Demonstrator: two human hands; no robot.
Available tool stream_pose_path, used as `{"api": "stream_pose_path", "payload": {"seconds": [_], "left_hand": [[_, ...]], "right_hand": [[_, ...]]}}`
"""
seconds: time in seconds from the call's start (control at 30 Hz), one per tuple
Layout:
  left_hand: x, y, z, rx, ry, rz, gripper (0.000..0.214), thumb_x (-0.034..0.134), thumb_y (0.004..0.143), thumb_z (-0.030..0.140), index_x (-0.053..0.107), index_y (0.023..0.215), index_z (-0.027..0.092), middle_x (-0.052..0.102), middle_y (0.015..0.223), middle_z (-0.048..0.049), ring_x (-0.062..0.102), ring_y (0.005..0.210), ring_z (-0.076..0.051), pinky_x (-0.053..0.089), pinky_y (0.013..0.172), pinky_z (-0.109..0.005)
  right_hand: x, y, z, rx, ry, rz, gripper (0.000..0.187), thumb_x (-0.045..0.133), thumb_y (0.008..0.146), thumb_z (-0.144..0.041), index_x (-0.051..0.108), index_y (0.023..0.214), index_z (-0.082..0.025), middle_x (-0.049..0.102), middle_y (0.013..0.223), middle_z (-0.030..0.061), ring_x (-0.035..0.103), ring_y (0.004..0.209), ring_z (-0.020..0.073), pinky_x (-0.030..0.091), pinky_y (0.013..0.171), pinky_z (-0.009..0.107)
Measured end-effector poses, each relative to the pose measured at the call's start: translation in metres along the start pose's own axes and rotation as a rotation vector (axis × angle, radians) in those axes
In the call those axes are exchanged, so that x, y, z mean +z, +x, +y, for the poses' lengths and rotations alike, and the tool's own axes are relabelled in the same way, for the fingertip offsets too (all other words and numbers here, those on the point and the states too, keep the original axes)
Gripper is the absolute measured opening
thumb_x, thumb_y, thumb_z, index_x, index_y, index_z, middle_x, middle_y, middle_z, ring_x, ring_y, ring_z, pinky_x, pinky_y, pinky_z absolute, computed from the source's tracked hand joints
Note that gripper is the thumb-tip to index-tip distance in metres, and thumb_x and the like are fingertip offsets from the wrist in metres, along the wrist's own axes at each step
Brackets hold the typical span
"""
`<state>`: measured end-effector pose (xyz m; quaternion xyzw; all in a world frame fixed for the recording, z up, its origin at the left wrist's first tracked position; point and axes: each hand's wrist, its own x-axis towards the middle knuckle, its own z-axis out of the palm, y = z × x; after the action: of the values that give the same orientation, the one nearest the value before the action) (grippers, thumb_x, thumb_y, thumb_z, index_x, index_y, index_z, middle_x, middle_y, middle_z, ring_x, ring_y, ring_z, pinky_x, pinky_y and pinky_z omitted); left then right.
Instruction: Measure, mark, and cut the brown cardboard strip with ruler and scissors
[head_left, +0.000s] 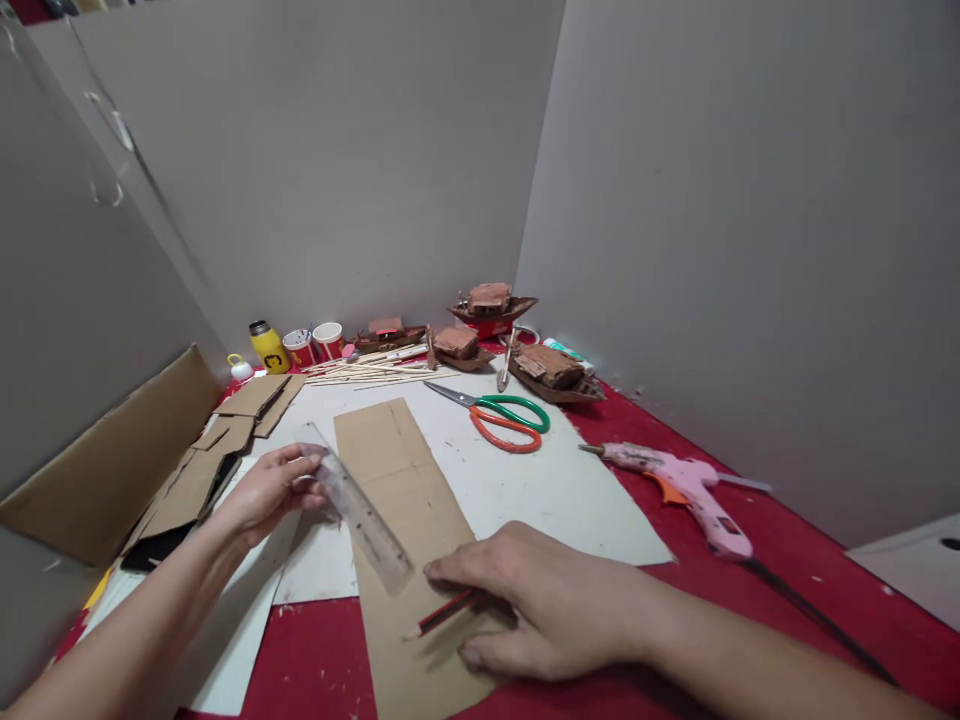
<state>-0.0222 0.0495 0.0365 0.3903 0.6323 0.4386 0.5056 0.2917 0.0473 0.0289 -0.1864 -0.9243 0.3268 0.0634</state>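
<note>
My left hand (281, 485) pinches a clear plastic ruler (367, 530) near its far end. The ruler slants over a long strip of brown cardboard (390, 450) that has faint pencil lines across it. Over the near part of the strip is my right hand (532, 605), its fingers curled round a red and black pencil (446, 612). The pencil's sharpened tip points left, close to the cardboard; whether it touches cannot be told. Beyond the strip lie scissors (499, 415) with one green and one orange handle, on white sheets.
A pink glue gun (682, 485) with a black cord lies at right on the red tabletop (307, 655). Cardboard scraps (195, 480) are piled at left. Model boats (555, 370), wooden sticks (375, 372), paper cups (328, 342) and a yellow bottle (268, 348) stand along the grey walls.
</note>
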Motion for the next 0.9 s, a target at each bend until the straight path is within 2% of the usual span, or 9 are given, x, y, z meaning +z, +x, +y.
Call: {"api": "stream_pose_path", "payload": {"seconds": [0.2, 0.27, 0.37, 0.43, 0.5, 0.57, 0.67, 0.77, 0.9], "left_hand": [[0.037, 0.039, -0.004, 0.046, 0.068, -0.016, 0.025, 0.071, 0.077, 0.017, 0.058, 0.098, 0.014, 0.067, 0.072, -0.0047, 0.066, 0.059, -0.015, 0.058, 0.061, -0.028], [0.040, 0.047, -0.005, 0.076, 0.160, 0.004, 0.037, 0.071, 0.078, 0.020, 0.056, 0.111, 0.012, 0.067, 0.070, -0.0047, 0.067, 0.058, -0.017, 0.058, 0.060, -0.031], [0.034, 0.049, -0.007, 0.169, 0.366, 0.088, 0.060, 0.070, 0.080, 0.034, 0.049, 0.130, 0.008, 0.065, 0.068, -0.0043, 0.066, 0.057, -0.022, 0.057, 0.059, -0.037], [0.027, 0.046, -0.008, 0.279, 0.521, 0.158, 0.065, 0.069, 0.080, 0.040, 0.050, 0.133, 0.008, 0.066, 0.077, -0.0087, 0.069, 0.071, -0.028, 0.056, 0.072, -0.045], [0.022, 0.044, -0.010, 0.408, 0.641, 0.189, 0.062, 0.066, 0.081, 0.040, 0.053, 0.134, 0.013, 0.067, 0.104, -0.0158, 0.065, 0.100, -0.035, 0.048, 0.093, -0.053], [0.021, 0.044, -0.014, 0.533, 0.730, 0.150, 0.056, 0.065, 0.081, 0.039, 0.057, 0.133, 0.018, 0.058, 0.131, -0.0169, 0.052, 0.124, -0.037, 0.036, 0.108, -0.055], [0.024, 0.050, -0.026, 0.702, 0.900, 0.011, 0.055, 0.064, 0.084, 0.040, 0.057, 0.136, 0.023, 0.044, 0.152, -0.0126, 0.036, 0.140, -0.036, 0.030, 0.114, -0.055], [0.026, 0.057, -0.041, 0.790, 1.171, -0.104, 0.055, 0.052, 0.093, 0.044, 0.048, 0.144, 0.026, 0.032, 0.159, -0.0107, 0.026, 0.146, -0.037, 0.032, 0.113, -0.059], [0.023, 0.063, -0.048, 0.762, 1.341, -0.154, 0.058, 0.043, 0.096, 0.053, 0.043, 0.148, 0.027, 0.033, 0.158, -0.0102, 0.025, 0.146, -0.036, 0.031, 0.114, -0.059]], "right_hand": [[-0.007, 0.001, 0.017, 0.074, 0.190, 0.016, 0.046, 0.069, 0.078, -0.028, 0.068, 0.123, -0.018, 0.075, 0.095, 0.0072, 0.065, 0.073, 0.0162, 0.045, 0.064, 0.021], [-0.007, 0.004, 0.024, 0.111, 0.219, 0.086, 0.040, 0.065, 0.081, -0.027, 0.070, 0.120, -0.017, 0.075, 0.093, 0.0071, 0.064, 0.072, 0.0160, 0.046, 0.064, 0.022], [-0.004, 0.011, 0.036, 0.174, 0.248, 0.271, 0.028, 0.056, 0.088, -0.027, 0.073, 0.109, -0.017, 0.074, 0.089, 0.0059, 0.063, 0.075, 0.0171, 0.047, 0.067, 0.024], [-0.002, 0.016, 0.042, 0.219, 0.278, 0.389, 0.026, 0.053, 0.090, -0.026, 0.072, 0.104, -0.016, 0.073, 0.091, 0.0058, 0.063, 0.080, 0.0184, 0.047, 0.072, 0.026], [-0.001, 0.021, 0.046, 0.284, 0.290, 0.478, 0.027, 0.051, 0.091, -0.028, 0.071, 0.104, -0.015, 0.072, 0.093, 0.0057, 0.063, 0.082, 0.0194, 0.047, 0.074, 0.028], [-0.001, 0.024, 0.048, 0.341, 0.285, 0.533, 0.027, 0.051, 0.092, -0.029, 0.070, 0.107, -0.015, 0.071, 0.093, 0.0052, 0.062, 0.082, 0.0196, 0.046, 0.073, 0.028], [-0.001, 0.026, 0.050, 0.382, 0.280, 0.566, 0.024, 0.052, 0.092, -0.028, 0.069, 0.103, -0.016, 0.071, 0.090, 0.0039, 0.062, 0.080, 0.0193, 0.046, 0.071, 0.028], [0.000, 0.027, 0.054, 0.397, 0.278, 0.572, 0.023, 0.052, 0.092, -0.027, 0.069, 0.103, -0.016, 0.072, 0.093, 0.0043, 0.064, 0.084, 0.0201, 0.049, 0.075, 0.029], [0.002, 0.026, 0.058, 0.386, 0.244, 0.555, 0.030, 0.055, 0.091, -0.025, 0.068, 0.116, -0.017, 0.072, 0.112, 0.0076, 0.066, 0.102, 0.0230, 0.050, 0.090, 0.033]]}}
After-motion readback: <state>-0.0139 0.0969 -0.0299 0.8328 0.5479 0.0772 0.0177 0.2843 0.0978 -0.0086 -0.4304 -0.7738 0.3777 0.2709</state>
